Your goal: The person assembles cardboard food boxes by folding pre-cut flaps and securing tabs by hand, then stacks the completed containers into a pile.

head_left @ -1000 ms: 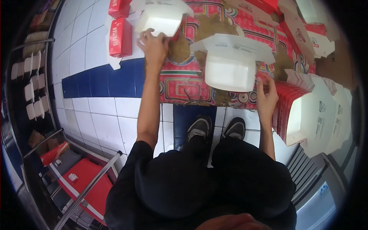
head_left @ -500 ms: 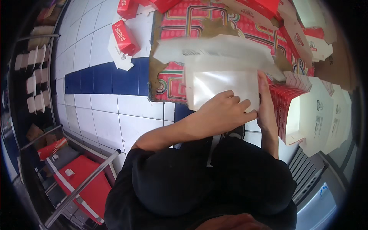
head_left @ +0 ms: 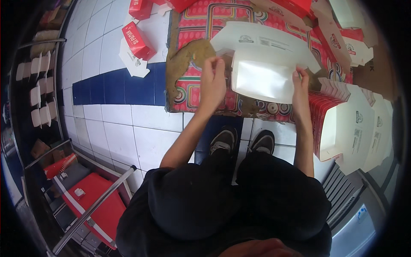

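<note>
Right hand (head_left: 301, 92) pinches the right wall of the open white box (head_left: 263, 81); left hand (head_left: 213, 81) loosely curled just off its left wall, can't tell if it holds anything. Box sits near the front edge of the torn red patterned board (head_left: 195, 98); nested stack (head_left: 324, 124) at the front right corner. Red carton (head_left: 139, 42) on tile floor (head_left: 113, 122) past the left edge. Versus 0.5 s ago: left hand off the box, box farther from the front edge.

Free room over left mat edge (head_left: 175, 83), white box (head_left: 263, 81) central, nested boxes (head_left: 319, 122) blocking right
</note>
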Tool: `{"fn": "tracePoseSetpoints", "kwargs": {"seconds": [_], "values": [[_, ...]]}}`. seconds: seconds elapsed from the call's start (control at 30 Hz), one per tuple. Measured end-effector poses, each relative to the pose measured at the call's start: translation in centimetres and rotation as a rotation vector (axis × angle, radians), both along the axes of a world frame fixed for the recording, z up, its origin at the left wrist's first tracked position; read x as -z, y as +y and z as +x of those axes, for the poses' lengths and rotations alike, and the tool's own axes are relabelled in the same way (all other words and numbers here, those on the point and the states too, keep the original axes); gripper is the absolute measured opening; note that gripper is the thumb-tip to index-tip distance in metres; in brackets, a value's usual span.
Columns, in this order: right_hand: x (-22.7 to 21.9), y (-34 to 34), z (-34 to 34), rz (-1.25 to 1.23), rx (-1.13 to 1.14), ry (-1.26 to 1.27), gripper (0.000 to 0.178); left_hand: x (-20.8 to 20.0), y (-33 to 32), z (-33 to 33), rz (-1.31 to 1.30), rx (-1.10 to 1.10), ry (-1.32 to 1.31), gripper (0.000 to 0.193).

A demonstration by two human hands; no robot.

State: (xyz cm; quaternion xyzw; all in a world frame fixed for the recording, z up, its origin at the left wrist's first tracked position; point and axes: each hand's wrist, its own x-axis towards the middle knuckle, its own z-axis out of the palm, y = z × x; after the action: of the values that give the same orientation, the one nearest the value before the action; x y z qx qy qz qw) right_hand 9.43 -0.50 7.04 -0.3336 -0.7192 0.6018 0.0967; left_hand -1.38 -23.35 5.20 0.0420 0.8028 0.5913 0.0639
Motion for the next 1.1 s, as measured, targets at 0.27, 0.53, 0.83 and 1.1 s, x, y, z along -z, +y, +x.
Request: {"fn": "tracePoseSetpoints", "kwargs": {"seconds": [0.27,0.53,0.83,1.1], "values": [[2.0,-1.0,-1.0,0.136,-0.051,-0.026,0.042,2.9,0.3,0.0,0.064,0.163,-0.103,0.041],[2.7,0.2,0.2,0.059,-0.071,-0.135,0.045,3.0,0.8,0.5,0.118,0.151,-0.155,0.042],[3.9,0.9,-0.1,0.577,-0.235,-0.313,0.041,4.3,0.0,0.7,-0.025,0.14,0.032,0.037],[1.2,-1.0,1.0,0.668,-0.097,-0.165,0.043,5.7,-13.4,-12.6,0.336,-0.759,-0.268,0.081]]}}
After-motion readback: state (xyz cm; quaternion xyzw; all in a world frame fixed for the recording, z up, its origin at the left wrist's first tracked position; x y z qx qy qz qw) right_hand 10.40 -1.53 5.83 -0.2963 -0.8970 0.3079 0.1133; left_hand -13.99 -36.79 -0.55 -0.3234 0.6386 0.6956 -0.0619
